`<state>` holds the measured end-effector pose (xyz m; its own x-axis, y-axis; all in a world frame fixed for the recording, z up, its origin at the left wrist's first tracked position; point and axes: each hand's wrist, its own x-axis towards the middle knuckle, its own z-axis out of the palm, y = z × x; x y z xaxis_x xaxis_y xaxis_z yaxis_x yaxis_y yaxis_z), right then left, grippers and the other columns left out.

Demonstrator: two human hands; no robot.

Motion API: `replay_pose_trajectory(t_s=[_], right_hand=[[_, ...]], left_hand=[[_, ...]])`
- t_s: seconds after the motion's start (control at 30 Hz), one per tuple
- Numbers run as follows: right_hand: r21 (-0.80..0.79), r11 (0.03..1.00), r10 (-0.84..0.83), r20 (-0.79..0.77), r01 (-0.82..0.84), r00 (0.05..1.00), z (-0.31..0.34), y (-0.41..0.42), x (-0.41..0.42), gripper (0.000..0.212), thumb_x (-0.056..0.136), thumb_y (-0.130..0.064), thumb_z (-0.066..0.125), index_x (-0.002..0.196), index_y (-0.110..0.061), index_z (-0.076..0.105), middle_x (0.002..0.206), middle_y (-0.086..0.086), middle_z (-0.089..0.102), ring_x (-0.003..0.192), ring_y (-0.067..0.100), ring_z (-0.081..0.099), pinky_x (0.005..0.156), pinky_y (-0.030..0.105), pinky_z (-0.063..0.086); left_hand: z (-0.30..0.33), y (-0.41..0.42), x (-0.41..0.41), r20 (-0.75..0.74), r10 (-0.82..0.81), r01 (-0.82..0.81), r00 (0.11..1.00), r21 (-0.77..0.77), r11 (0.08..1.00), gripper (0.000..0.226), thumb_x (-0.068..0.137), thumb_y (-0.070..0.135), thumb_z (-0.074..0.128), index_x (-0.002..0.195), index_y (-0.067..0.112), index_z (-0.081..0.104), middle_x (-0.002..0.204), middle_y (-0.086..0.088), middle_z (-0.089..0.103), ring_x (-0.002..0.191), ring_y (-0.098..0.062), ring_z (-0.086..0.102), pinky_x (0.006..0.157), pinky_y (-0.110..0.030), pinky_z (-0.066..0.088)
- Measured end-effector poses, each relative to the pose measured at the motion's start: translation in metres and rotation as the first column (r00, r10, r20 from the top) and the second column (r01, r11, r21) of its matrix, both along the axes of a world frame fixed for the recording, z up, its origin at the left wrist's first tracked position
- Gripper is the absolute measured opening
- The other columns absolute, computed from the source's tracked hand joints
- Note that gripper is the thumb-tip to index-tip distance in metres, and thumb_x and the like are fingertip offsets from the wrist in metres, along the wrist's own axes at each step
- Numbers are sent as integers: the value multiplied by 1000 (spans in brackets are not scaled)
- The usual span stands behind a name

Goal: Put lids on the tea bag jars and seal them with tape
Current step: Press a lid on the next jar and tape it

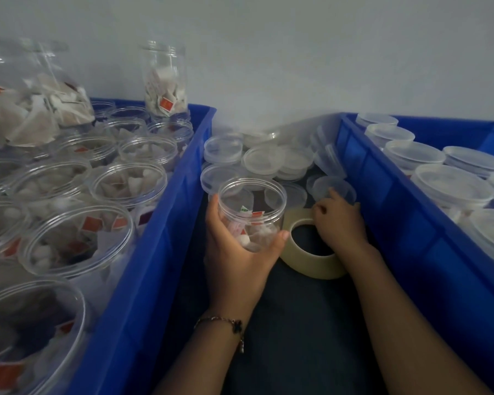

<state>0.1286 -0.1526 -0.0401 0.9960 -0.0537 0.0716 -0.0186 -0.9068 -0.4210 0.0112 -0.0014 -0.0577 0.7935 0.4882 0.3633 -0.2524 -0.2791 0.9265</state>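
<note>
- My left hand (234,246) holds one open jar (251,215). My fingers and thumb curl round its lower half.
- The jar stands straight up, mouth to the top. It is over the dark table (297,323), in the gap between the two blue bins.
- The jar is clear plastic with a wide round mouth. It has a few tea bags (257,232) at the bottom, with red and green tags. It has no lid yet.
- My right hand (340,220) reaches to the far side, right of the jar. Its fingers curl on a clear lid (335,185) that lies just past the tape roll (311,249). I think I am picking it up, but I cannot tell if it is off the table yet.
- This lid is to the right of the jar's mouth and a bit farther away. So I think the lid must come left and go flat on top of the mouth. My right hand is the nearer one for that.
- The tape roll lies flat, between my two hands. It touches or nearly touches the jar's right side. My right wrist is over it.
- More clear lids (265,162) lie in a pile on the far side of the gap.
- The left bin (160,223) is full of open jars with tea bags in them. The right bin (397,218) holds jars that already have lids.
</note>
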Motion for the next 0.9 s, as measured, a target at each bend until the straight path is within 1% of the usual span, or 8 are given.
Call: replay_pose_trajectory(t_s=[0.07,0.17,0.37,0.53,0.67,0.77,0.83,0.9], right_hand=[[-12,1000,6,-41,-7,999,1,1,1,36,101,-27,33,130,-33,53,159,-4,0,142,41,1,111,59,17],[-55,998,10,-102,-16,995,1,-2,2,42,102,-30,28,142,-39,35,158,-2,-13,142,39,-9,112,57,10],[-84,996,17,-169,-31,986,3,-1,3,43,103,-30,23,145,-31,32,159,-3,-11,140,43,-17,112,59,8],[-74,997,13,-126,-22,992,0,-1,3,45,102,-30,26,145,-22,33,159,-7,-6,141,40,-18,113,57,10],[-41,997,70,10,-69,998,-3,-3,7,45,100,-25,35,141,-6,40,160,-3,3,145,23,-7,116,48,16],[137,989,42,134,-60,990,-3,-5,5,36,98,-17,41,131,-11,54,158,3,15,144,24,12,111,41,25],[328,944,-95,189,28,977,-1,-7,3,36,96,-13,43,131,-12,53,150,8,32,135,25,35,101,36,36],[490,859,-236,125,147,964,2,-12,6,40,96,-12,45,135,-14,46,137,11,48,116,24,52,80,28,46]], left_hand=[[0,1,1,4,-1,1,1000,-3,1000,109,47,59,78,139,44,21,144,6,39,124,-12,50,93,-40,52],[1,1,2,-2,-5,5,1000,-8,1000,110,46,57,79,139,43,22,143,7,40,124,-12,49,93,-41,52],[0,1,2,1,-7,7,1000,-6,1000,110,46,56,79,139,46,20,143,9,40,123,-8,49,93,-38,53],[0,1,2,9,-5,5,1000,1,1000,109,48,56,79,138,48,20,142,9,40,122,-7,50,91,-37,54],[0,1,3,12,2,-2,1000,1,1000,109,45,61,77,137,49,19,141,9,41,121,-8,51,91,-37,54],[-1,0,3,13,5,-5,1000,6,1000,109,45,61,77,137,48,20,140,10,42,122,-7,51,92,-38,53],[-1,0,2,18,2,-2,1000,2,1000,109,45,60,77,137,48,20,140,10,42,122,-7,51,92,-38,53],[0,0,3,26,-3,3,1000,-4,1000,109,46,59,79,138,47,20,139,14,43,120,-4,51,90,-34,54]])
